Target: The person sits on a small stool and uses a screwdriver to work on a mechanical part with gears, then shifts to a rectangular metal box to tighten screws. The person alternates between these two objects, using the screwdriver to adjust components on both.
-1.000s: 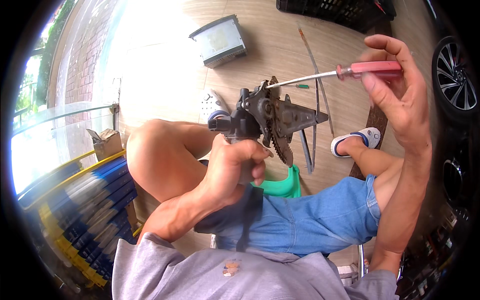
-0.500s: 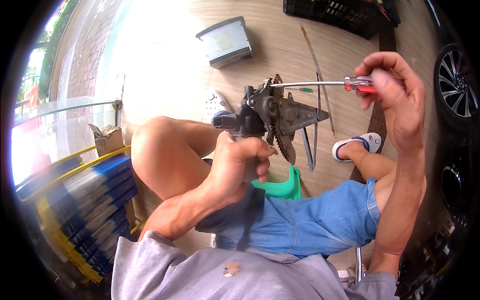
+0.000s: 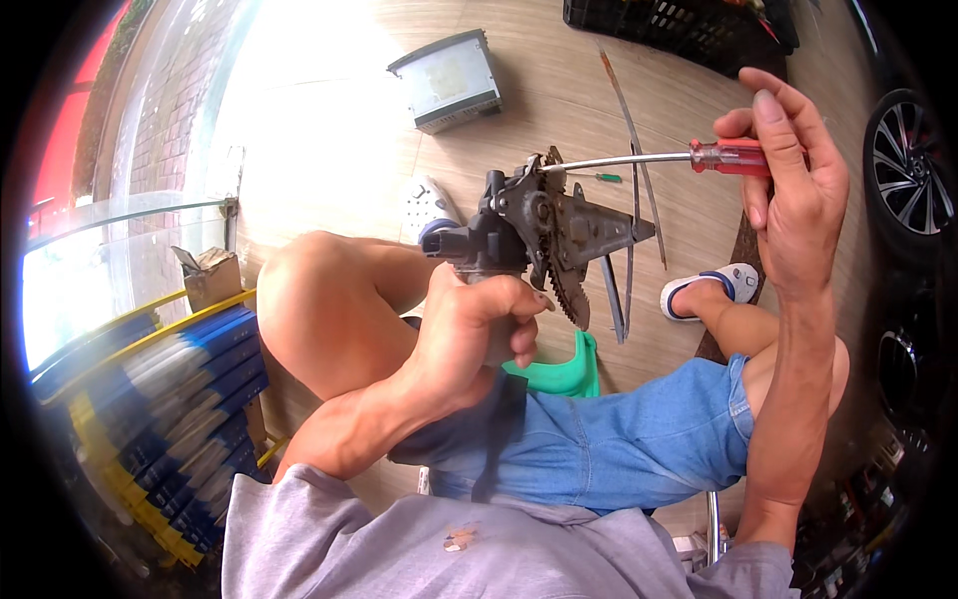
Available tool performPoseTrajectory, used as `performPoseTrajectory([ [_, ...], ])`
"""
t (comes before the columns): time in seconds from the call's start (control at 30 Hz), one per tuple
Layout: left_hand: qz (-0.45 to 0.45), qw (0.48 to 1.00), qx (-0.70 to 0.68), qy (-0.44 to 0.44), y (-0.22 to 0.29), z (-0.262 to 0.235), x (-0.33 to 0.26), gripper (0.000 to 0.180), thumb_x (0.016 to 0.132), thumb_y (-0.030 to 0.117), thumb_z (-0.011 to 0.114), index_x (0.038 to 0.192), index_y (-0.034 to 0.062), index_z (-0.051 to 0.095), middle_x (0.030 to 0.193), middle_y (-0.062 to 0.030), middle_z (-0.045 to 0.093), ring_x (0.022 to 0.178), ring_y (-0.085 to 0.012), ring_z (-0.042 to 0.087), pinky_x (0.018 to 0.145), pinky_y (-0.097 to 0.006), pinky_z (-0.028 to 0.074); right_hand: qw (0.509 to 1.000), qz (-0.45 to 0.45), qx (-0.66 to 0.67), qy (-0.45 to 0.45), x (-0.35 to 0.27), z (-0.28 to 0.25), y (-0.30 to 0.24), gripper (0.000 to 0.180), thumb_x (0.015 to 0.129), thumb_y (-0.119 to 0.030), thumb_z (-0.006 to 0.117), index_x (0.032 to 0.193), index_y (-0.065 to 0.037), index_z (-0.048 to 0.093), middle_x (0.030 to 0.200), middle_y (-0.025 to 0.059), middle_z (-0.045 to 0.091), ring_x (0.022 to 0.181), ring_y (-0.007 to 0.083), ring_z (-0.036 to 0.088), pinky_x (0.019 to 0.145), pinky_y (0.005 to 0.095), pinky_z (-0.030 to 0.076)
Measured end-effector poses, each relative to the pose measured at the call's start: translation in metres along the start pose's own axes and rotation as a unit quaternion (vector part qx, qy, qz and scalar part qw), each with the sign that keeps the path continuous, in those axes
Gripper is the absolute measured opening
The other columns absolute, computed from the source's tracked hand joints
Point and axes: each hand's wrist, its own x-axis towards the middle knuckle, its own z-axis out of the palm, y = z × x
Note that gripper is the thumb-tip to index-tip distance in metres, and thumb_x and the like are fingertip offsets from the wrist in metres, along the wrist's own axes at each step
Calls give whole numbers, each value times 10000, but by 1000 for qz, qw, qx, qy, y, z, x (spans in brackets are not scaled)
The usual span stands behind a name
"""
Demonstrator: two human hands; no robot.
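Note:
My left hand [image 3: 479, 319] is wrapped round the motor body of a dark, greasy window regulator [image 3: 594, 232], holding it up above my lap. A toothed gear plate and a pointed metal bracket stick out on the regulator's right side. From the right comes a screwdriver [image 3: 733, 157] with a clear red handle, its long shank level and its tip at the fastener area on top of the regulator. My right hand [image 3: 798, 185] has the handle's end between thumb and fingers, the upper fingers loosely raised. The tip's exact contact is too small to make out.
A metal box-shaped unit [image 3: 454, 85] lies on the tiled floor ahead, with a black crate [image 3: 679, 35] at the far right. Long thin metal bars [image 3: 629, 130] lie beyond the regulator. A green plastic stool [image 3: 564, 374] is under me; stacked blue boxes [image 3: 190, 389] stand left.
My right hand's fingers have lifted and straightened around the handle, and the handle end has risen slightly. The regulator and my left hand stay in place.

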Motion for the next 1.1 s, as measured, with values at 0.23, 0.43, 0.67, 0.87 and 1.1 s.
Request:
performPoseTrajectory([
  [0.23,1,1000,-5,-1,1,1,0,113,766,14,609,665,-3,560,611,-66,531,482,-159,507,439,-313,415,997,-5,71,-7,-1,-2,0,302,934,-190,604,1145,25,616,920,128,708,532,31,500,446,178,359],
  [0.43,-3,1000,-3,-2,0,1,1,106,767,13,610,674,-1,561,611,-63,529,482,-156,509,436,-309,416,997,-57,30,53,-4,8,1,244,948,-197,586,1038,20,648,925,127,710,512,36,507,430,175,349],
  [0.67,-3,1000,3,5,-1,2,2,119,769,19,618,672,6,551,611,-59,524,484,-158,513,437,-311,419,999,24,-13,28,-4,4,-8,244,929,-172,606,1065,26,649,943,114,714,511,28,504,432,180,361],
  [0.87,-1,1000,-5,13,-2,2,2,124,772,22,618,669,9,550,612,-61,525,486,-163,517,439,-314,424,995,-95,11,16,-2,1,4,263,952,-223,615,1067,12,645,913,109,716,456,23,472,389,181,325],
  [1.1,-4,1000,10,-9,-7,-2,7,120,771,29,621,671,8,558,609,-66,524,489,-169,518,446,-321,426,993,-89,19,74,-4,10,0,234,943,-205,615,1025,11,648,867,106,709,484,42,498,411,190,344],
])
